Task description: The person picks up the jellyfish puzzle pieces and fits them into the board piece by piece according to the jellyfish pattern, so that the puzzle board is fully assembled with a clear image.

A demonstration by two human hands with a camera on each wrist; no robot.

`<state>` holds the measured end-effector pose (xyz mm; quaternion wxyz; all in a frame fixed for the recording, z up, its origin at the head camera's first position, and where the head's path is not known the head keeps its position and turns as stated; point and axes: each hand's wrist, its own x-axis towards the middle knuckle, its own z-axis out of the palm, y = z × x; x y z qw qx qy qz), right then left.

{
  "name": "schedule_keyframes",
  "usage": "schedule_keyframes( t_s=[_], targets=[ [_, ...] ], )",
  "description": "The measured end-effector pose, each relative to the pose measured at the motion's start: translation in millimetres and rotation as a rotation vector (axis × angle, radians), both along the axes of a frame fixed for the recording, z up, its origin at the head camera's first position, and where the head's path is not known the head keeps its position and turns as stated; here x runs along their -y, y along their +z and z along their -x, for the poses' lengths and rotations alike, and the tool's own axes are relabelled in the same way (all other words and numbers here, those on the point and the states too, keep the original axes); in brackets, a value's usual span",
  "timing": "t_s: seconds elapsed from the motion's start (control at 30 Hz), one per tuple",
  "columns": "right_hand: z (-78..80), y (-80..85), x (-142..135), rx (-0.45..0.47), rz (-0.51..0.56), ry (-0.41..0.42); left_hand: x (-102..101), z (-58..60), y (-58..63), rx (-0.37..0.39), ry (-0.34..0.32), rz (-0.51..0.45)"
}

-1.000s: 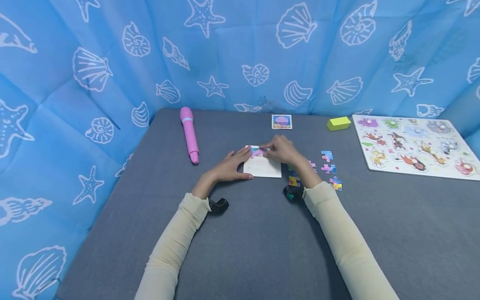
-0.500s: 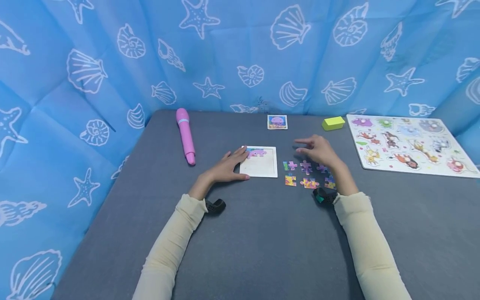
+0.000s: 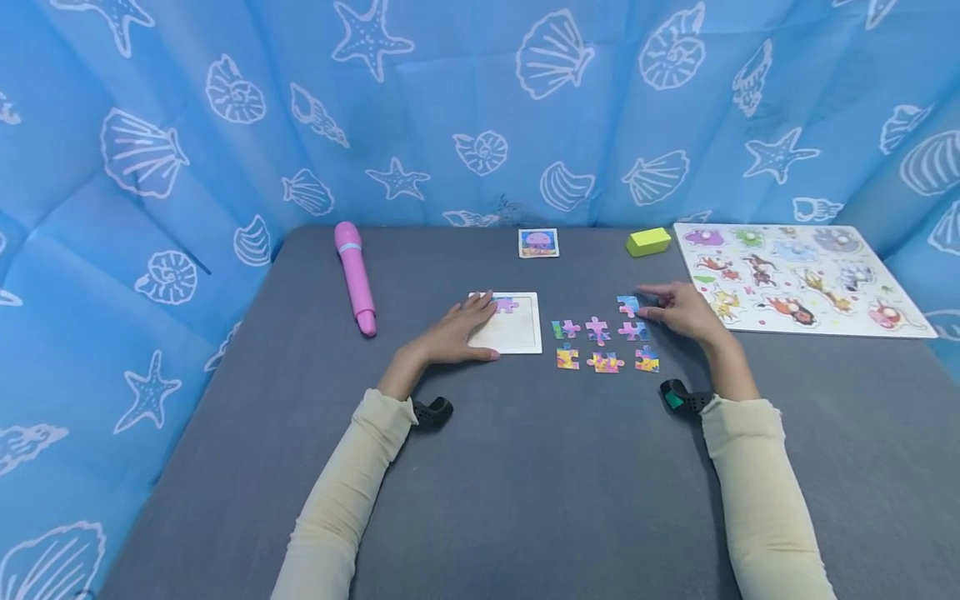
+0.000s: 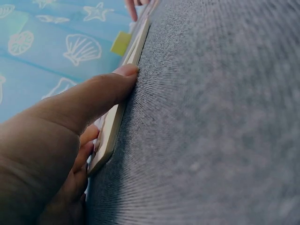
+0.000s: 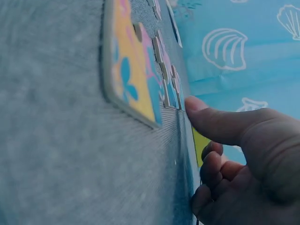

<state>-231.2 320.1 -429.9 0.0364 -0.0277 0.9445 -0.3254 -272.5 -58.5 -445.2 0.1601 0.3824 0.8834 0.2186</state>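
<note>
My left hand (image 3: 453, 332) rests on the left side of a square wooden puzzle tray (image 3: 517, 335), fingers spread and thumb along its near edge. In the left wrist view the thumb (image 4: 93, 101) lies against the edge of the tray. Joined pink and purple pieces (image 3: 507, 305) sit along the top of the tray, partly hidden by fingers. My right hand (image 3: 686, 310) is at a blue and pink puzzle piece (image 3: 627, 306), its index finger and thumb apart beside the piece's right edge. Below lie several loose pieces, among them a yellow and blue one (image 3: 647, 360).
A pink toy microphone (image 3: 356, 279) lies to the left. Behind the tray are a small octopus picture card (image 3: 538, 243) and a yellow-green block (image 3: 648, 242). An animal puzzle board (image 3: 802, 283) lies at the right. A blue shell-print curtain (image 3: 420, 108) hangs behind the table.
My right hand has left the tray and moved right to the blue and pink piece, uncovering the loose pieces. My left hand has stayed on the tray. The head view has shifted slightly.
</note>
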Motion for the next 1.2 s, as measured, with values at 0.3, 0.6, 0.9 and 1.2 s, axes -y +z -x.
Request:
schedule_keyframes(
  t_s=[0.3, 0.6, 0.9, 1.2],
  targets=[
    [6.3, 2.7, 5.4, 0.081, -0.031, -0.001, 3.2, 1.9, 0.6, -0.014, -0.003, -0.016],
    [8.0, 1.4, 5.5, 0.054, -0.039, 0.003, 3.2, 3.4, 1.9, 0.000, -0.001, 0.000],
    [23.3, 2.7, 42.3, -0.049, 0.047, 0.035, 1.8, 1.6, 0.6, 0.002, -0.002, -0.002],
    [39.1, 3.1, 97.9, -0.025, 0.087, 0.035, 1.9, -0.2, -0.2, 0.031, 0.010, -0.016]
  ],
)
